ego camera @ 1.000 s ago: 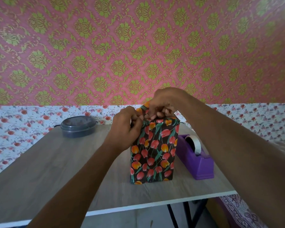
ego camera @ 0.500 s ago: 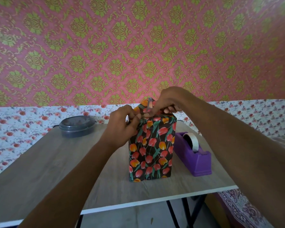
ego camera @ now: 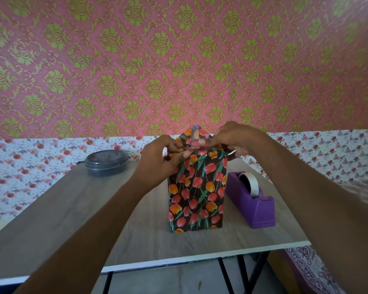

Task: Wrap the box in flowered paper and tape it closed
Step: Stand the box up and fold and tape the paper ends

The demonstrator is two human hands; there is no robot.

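The box (ego camera: 197, 194) stands upright on the wooden table (ego camera: 72, 209), covered in black paper with red and orange tulips. A pointed paper flap (ego camera: 194, 134) sticks up behind its top edge. My left hand (ego camera: 157, 164) grips the paper at the top left corner, fingers curled on the fold. My right hand (ego camera: 236, 139) pinches the paper along the top right edge. The top face of the box is hidden behind both hands.
A purple tape dispenser (ego camera: 251, 200) with a roll of tape stands just right of the box. A dark round lidded container (ego camera: 106, 162) sits at the back left of the table. The table's white front edge (ego camera: 200, 259) runs below the box.
My right hand has slid rightward along the top edge, and the paper flap behind it now shows more. The left hand stays at the top left corner.
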